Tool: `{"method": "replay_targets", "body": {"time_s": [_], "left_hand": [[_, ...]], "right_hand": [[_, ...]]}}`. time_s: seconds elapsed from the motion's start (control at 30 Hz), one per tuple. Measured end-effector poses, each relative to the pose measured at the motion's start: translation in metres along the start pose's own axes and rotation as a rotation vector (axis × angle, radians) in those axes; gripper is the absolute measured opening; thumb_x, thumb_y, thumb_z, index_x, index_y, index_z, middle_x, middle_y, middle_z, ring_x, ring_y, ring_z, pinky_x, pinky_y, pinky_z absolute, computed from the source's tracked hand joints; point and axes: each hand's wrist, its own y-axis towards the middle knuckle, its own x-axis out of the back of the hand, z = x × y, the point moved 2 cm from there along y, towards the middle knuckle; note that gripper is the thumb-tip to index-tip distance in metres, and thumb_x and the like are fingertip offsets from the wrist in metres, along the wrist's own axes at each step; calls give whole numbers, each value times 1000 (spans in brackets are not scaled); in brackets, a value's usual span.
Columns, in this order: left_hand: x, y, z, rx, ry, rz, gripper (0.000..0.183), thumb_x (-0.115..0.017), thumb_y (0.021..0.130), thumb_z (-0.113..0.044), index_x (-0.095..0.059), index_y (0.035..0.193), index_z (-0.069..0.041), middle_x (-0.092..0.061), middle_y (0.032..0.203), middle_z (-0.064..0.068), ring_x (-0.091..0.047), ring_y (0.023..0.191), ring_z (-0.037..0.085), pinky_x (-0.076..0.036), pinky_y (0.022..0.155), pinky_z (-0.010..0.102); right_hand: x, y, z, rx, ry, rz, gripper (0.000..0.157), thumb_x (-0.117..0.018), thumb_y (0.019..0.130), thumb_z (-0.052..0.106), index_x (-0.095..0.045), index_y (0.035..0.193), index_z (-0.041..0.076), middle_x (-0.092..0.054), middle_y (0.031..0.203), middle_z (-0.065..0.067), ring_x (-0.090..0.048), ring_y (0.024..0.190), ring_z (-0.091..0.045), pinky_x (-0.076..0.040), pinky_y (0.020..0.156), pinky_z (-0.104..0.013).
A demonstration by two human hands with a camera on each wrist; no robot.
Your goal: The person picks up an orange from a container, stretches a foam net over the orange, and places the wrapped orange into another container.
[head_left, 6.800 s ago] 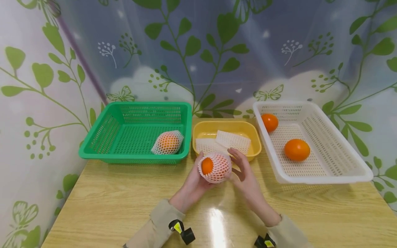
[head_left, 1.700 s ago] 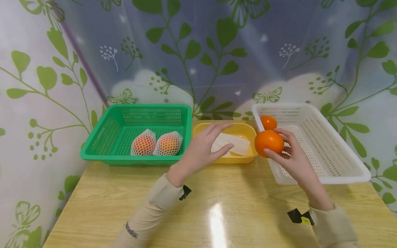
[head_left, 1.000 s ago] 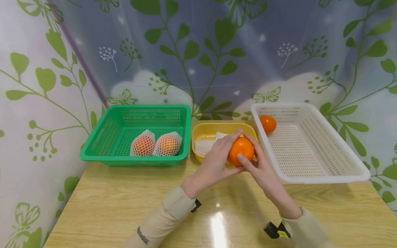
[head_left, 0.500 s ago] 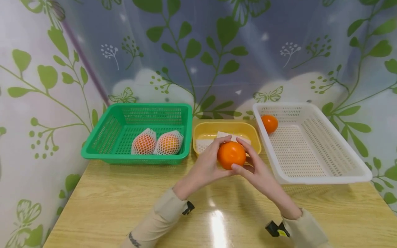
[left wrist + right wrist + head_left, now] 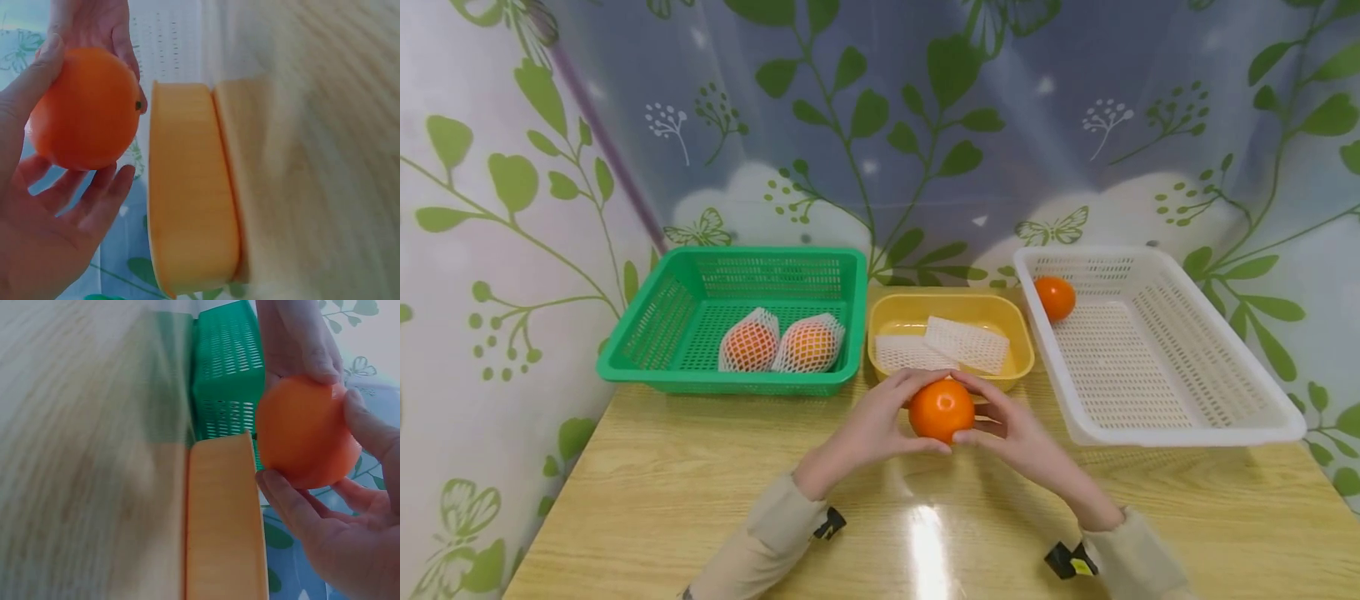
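An orange [image 5: 942, 410] is held up between both hands, just in front of the yellow tray. My left hand [image 5: 872, 425] curves round its left side, thumb beneath and fingers along the top. On the other side, my right hand [image 5: 1018, 437] grips it with thumb and fingertips. In the left wrist view the orange [image 5: 87, 109] shows a small dark stem spot, and the left thumb touches it. The right wrist view has the right thumb and fingers on the orange [image 5: 306, 434]. Flat white foam nets [image 5: 973, 343] lie in the yellow tray [image 5: 1024, 354].
At left stands a green basket [image 5: 730, 379] containing two net-wrapped oranges [image 5: 749, 346]. The white basket [image 5: 1187, 435] at right contains one bare orange [image 5: 1056, 298] in its back left corner. A patterned curtain [image 5: 880, 125] hangs behind the wooden table [image 5: 700, 467].
A second net-wrapped orange has gone into the green basket. The right hand took a bare orange from the white basket to the middle; both hands now hold it, lower and closer to me.
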Motion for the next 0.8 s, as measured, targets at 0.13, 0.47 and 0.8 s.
{"method": "replay_targets", "body": {"time_s": [0.13,0.47,0.8], "left_hand": [[-3,-5,5,29,-29,33,88,-90,76,-36,-47,149,-12,-55,145,3,-56,122,19,-53,99,31],[-12,-13,14,76,-13,111,79,-89,79,-29,-50,145,-15,-57,141,3,-54,127,20,-46,108,42],[-21,-20,19,119,-20,156,84,-89,79,-29,-45,149,-16,-52,149,1,-52,133,19,-42,113,43]], "right_hand": [[-7,0,-5,-6,-64,-10,74,-77,91,15,-40,155,14,-43,154,-19,-59,123,-41,-54,100,-43],[-18,0,-14,-81,-120,-15,69,-82,87,19,-46,144,6,-49,145,-24,-60,120,-43,-56,96,-44],[-26,-2,-19,-92,-179,-13,70,-85,84,19,-46,140,3,-52,141,-24,-62,116,-42,-58,93,-42]]}}
